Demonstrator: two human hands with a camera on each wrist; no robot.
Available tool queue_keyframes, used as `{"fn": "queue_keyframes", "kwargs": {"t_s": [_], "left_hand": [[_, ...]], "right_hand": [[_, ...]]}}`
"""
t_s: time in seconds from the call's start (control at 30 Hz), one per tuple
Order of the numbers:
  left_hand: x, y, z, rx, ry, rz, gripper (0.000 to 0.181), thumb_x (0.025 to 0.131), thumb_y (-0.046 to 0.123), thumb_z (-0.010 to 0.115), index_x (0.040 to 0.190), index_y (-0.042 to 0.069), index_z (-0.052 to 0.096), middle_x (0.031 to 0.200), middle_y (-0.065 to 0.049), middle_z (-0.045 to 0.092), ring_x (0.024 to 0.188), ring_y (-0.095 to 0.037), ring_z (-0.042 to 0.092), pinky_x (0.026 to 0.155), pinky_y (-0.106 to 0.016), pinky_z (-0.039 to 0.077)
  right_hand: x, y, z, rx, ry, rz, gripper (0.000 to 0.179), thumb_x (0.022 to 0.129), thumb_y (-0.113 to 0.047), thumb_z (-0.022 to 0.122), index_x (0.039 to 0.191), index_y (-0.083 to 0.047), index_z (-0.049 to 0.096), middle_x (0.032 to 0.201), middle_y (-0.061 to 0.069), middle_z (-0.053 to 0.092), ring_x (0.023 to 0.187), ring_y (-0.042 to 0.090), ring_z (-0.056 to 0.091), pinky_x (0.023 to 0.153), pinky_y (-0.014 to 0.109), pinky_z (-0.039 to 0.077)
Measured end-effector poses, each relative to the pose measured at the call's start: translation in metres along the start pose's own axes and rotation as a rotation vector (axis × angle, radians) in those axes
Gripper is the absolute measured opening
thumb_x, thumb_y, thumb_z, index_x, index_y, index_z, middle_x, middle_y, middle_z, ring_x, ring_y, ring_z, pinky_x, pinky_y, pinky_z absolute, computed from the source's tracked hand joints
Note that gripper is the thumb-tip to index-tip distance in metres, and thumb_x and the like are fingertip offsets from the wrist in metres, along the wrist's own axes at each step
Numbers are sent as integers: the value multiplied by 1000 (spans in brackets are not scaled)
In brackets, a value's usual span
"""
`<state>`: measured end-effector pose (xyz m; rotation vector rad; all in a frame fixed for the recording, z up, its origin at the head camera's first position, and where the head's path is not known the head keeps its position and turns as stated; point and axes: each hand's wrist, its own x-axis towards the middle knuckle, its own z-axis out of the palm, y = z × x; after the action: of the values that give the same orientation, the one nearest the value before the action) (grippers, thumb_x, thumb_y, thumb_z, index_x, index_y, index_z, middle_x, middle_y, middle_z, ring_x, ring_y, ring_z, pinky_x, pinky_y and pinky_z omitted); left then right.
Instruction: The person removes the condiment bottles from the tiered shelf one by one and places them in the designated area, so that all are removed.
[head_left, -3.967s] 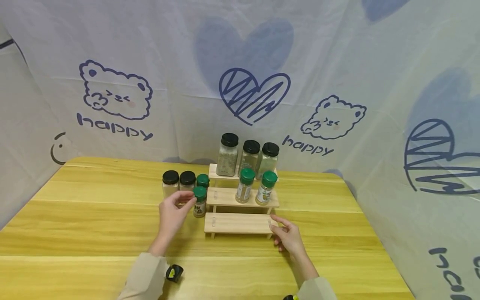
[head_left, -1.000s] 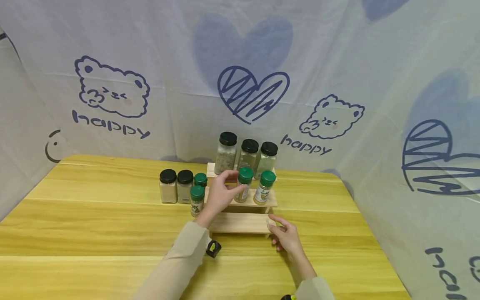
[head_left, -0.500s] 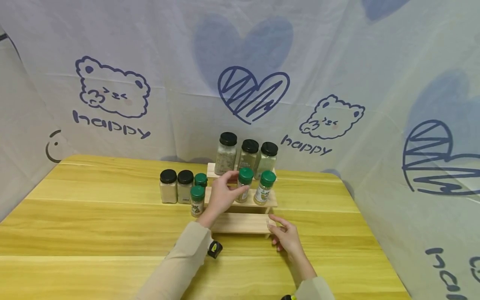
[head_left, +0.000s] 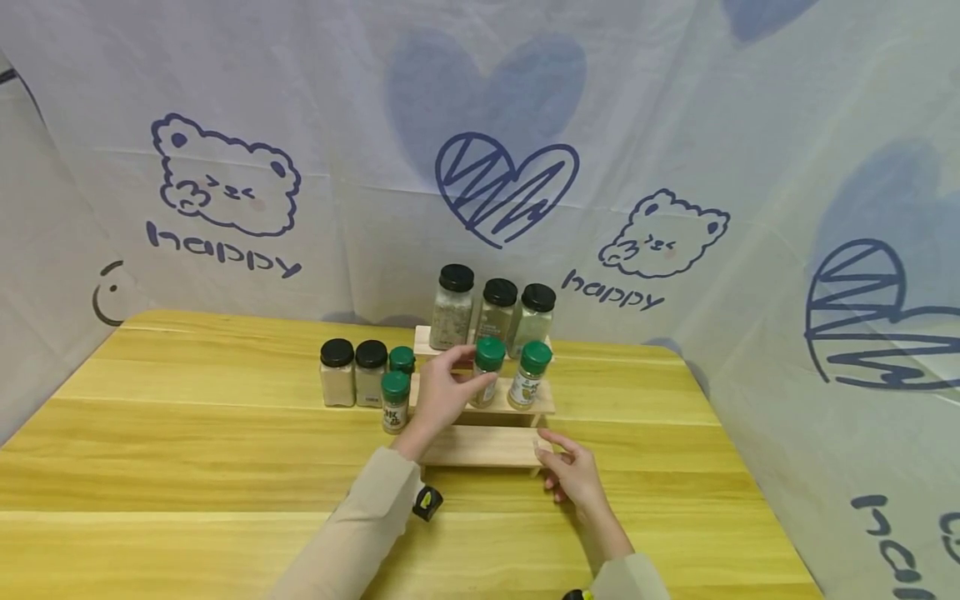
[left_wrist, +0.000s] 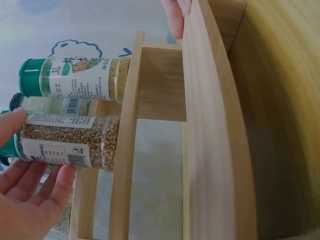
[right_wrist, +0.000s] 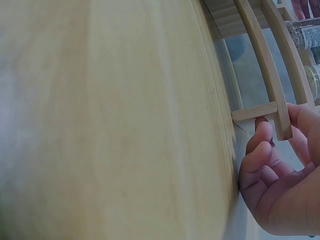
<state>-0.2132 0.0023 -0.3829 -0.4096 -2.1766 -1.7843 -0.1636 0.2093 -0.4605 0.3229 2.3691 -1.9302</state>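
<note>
My left hand (head_left: 444, 393) holds a green-capped spice jar (left_wrist: 70, 140) of pale, sesame-like seeds between thumb and fingers. The jar stands upright on the middle step of a three-step wooden rack (head_left: 480, 447), its base right at the board in the left wrist view. To its right stands another green-capped jar (head_left: 528, 379) with yellowish contents. My right hand (head_left: 576, 477) grips the right end of the lowest step, thumb above and fingers curled below, as the right wrist view shows. Nothing stands on the part of that step that I see.
Three black-capped jars (head_left: 453, 317) stand on the top step. Left of the rack, on the wooden table (head_left: 187, 467), are two black-capped jars (head_left: 337, 383) and two green-capped ones (head_left: 394, 408). A printed cloth (head_left: 360, 167) hangs behind the table.
Since four seconds ago, my left hand has moved right from the small green-capped jar on the table to the seed jar. That jar has shifted very slightly just now. My right hand stays put.
</note>
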Motion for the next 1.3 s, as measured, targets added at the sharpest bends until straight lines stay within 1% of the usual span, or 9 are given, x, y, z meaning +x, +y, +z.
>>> {"fn": "queue_keyframes", "kwargs": {"t_s": [0.13,0.37,0.63,0.87,0.93,1.03,1.17,1.27,1.3], "left_hand": [[-1,0,-2,-14,14,5,40,72,11,74,108,-1,61,97,-13,62,88,-23,59,70,-27,52],[-4,1,-8,-15,32,39,39,72,11,75,107,0,63,94,-12,63,84,-22,60,67,-27,52],[-9,0,-17,0,61,27,36,71,13,76,104,2,65,91,-10,65,83,-20,61,64,-25,52],[-13,-1,-26,-16,86,29,36,71,14,76,103,2,65,91,-10,65,83,-21,61,65,-30,53],[-15,2,-28,-21,95,26,36,71,11,76,103,0,65,91,-12,65,83,-23,61,66,-33,53],[-20,15,-34,-23,106,24,35,71,5,75,103,-5,64,91,-17,64,83,-28,61,66,-37,53],[-26,33,-41,-17,109,2,33,72,-2,72,102,-9,61,90,-21,63,83,-31,60,66,-34,53],[-27,32,-44,-14,110,-9,32,72,-2,71,101,-10,61,90,-20,63,83,-31,59,65,-28,52],[-27,28,-45,-16,113,-11,32,72,-1,72,101,-9,62,89,-20,63,83,-31,59,65,-27,52]], "right_hand": [[1,0,0,1,2,1,37,83,-10,63,119,-5,57,55,4,55,39,8,43,31,18,33],[2,0,0,0,3,0,38,82,-11,63,119,-6,57,55,4,55,39,8,43,31,18,34],[1,-1,1,0,0,-2,37,83,-10,63,119,-6,57,55,4,55,39,8,43,31,18,33],[-1,-2,1,4,-5,-3,37,83,-10,63,120,-5,57,55,5,55,38,8,43,31,17,33],[-1,-2,0,7,-9,-2,38,83,-10,63,120,-5,56,55,5,55,38,8,43,30,17,32],[-2,-2,0,11,-15,-3,39,83,-11,63,121,-5,55,55,6,55,38,8,42,30,17,32],[-2,-2,0,12,-17,-10,38,84,-10,62,121,-4,55,54,6,55,37,8,42,30,17,32],[-2,-2,0,8,-16,-15,38,84,-10,62,120,-4,55,56,6,55,38,9,43,30,17,32],[-2,-1,0,7,-16,-17,37,84,-9,61,120,-3,55,56,6,55,38,9,43,30,17,33]]}}
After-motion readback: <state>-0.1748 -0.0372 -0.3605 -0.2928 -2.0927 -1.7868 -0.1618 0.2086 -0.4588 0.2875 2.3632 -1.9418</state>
